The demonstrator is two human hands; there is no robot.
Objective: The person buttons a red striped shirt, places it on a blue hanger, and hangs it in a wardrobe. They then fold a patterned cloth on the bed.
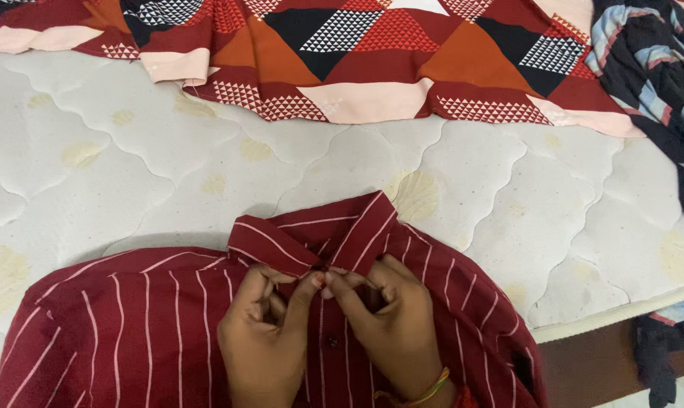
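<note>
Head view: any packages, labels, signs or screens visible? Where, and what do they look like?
None in view. Only fabric: a maroon white-striped shirt lying on a white quilted mattress, both hands at its collar, left hand and right hand pinching the top of the placket. A red, orange, black and cream triangle-print cloth lies along the top edge, dark striped clothing at the top right corner.
</note>
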